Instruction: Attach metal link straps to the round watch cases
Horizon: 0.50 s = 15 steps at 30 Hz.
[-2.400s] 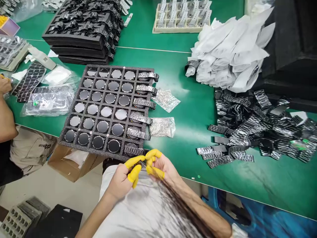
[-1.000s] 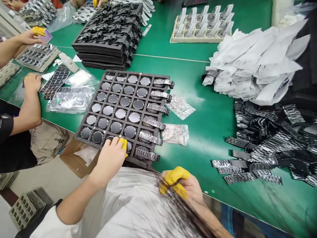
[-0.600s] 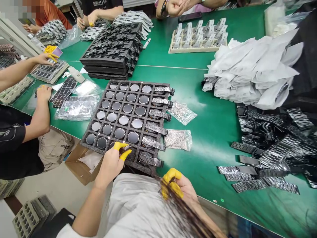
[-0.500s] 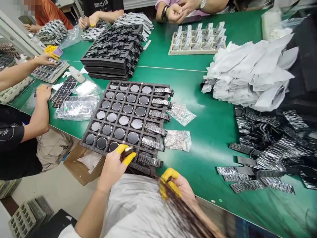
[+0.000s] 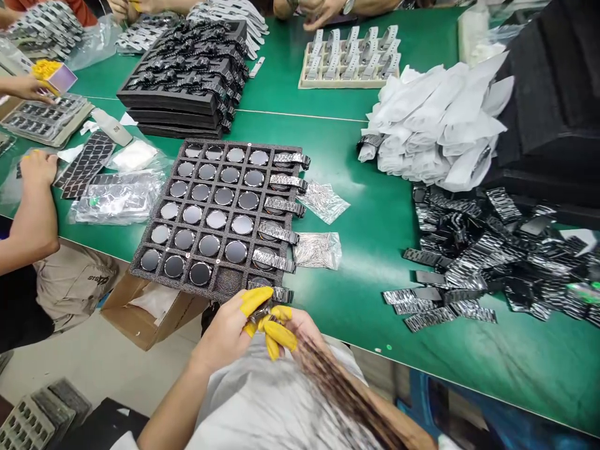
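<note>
Just before the foam tray (image 5: 154, 279), the left hand (image 5: 227, 330) pinches a dark watch case (image 5: 260, 312) by its edge. Probably it is light, stiff, slippery, its glass fragile; the rim seems the safest hold. The right hand (image 5: 302, 326), fingers curled narrowly, meets it; whether it grips something, I cannot tell.

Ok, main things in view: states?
Left hand: gripping watch case.
Right hand: against watch case.
Watch case: between both hands, blurred.
Foam tray: flat, holding watches.
Pin bags: flat, filled.
Black straps: loose heap.
White-wrapped bundles: piled.
Black trays: stacked, loaded.
Cardboard box: open, white material inside.
</note>
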### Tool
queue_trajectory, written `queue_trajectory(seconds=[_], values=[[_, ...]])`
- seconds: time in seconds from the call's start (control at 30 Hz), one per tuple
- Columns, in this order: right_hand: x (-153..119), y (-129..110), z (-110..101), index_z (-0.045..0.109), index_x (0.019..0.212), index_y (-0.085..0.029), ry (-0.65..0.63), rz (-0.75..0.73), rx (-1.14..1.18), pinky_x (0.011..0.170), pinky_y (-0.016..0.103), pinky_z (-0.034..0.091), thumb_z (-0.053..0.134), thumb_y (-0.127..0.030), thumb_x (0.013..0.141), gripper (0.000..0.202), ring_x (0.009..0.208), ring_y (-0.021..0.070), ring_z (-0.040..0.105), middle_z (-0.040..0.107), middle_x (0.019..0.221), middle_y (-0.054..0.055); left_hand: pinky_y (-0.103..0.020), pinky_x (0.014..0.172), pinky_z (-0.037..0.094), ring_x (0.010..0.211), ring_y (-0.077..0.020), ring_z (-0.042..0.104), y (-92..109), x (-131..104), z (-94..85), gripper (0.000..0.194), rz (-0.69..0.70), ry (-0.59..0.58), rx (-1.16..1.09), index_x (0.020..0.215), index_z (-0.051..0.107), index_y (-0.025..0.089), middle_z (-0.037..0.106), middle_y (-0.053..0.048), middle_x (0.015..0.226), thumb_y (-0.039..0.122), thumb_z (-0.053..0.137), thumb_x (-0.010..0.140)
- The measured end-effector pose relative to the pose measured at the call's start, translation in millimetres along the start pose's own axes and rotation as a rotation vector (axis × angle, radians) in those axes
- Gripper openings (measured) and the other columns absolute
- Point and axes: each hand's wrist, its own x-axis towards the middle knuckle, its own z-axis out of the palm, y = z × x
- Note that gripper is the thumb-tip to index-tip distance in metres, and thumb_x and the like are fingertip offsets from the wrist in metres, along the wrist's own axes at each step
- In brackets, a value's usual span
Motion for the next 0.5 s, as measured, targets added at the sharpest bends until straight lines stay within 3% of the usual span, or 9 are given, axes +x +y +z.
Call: queue_trajectory(seconds=[0.27, 0.5], values=[[-0.7, -5.0, -2.5, 0.065, 0.072, -0.018, -0.004, 0.095, -0.009, 0.045, 0.022, 0.032, 0.086, -0.075, 0.071, 0.061, 0.042, 0.0082, 0.045, 0.06, 0.05, -0.004, -0.04, 0.103, 0.06, 0.118, -0.0251, 0.068, -4.6, 4.6, -3.1, 0.058, 0.164, 0.015, 0.19, 0.152, 0.06, 0.027, 0.073, -0.011, 0.132, 0.007, 0.054, 0.098], [-2.3, -16.8, 1.2, 0.062, 0.069, -0.019, 0.047, 0.074, -0.046, 0.047, 0.023, 0.035, 0.087, -0.076, 0.07, 0.062, 0.043, 0.0087, 0.046, 0.059, 0.049, -0.004, -0.037, 0.104, 0.06, 0.12, -0.0242, 0.069, -5.0, 1.8, -1.6, 0.057, 0.181, 0.04, 0.225, 0.15, 0.062, 0.026, 0.071, -0.011, 0.131, 0.007, 0.053, 0.097]])
